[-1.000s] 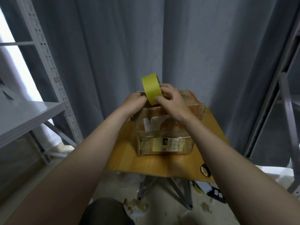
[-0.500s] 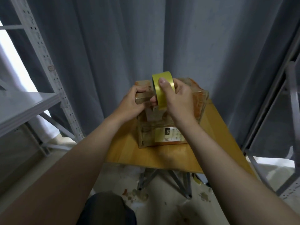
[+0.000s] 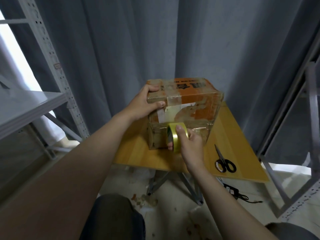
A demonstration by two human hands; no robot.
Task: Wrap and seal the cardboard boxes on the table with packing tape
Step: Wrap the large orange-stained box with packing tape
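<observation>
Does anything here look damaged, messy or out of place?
The cardboard box looks battered: its orange print is scuffed and its paper labels are torn under old glossy tape. The floor beneath the table is stained and littered with scraps. The left hand grips the box; the right hand holds the tape roll.

one head-worn wide-angle view looks forward and down, close over the table (image 3: 138, 154), facing the curtain (image 3: 155, 40).
</observation>
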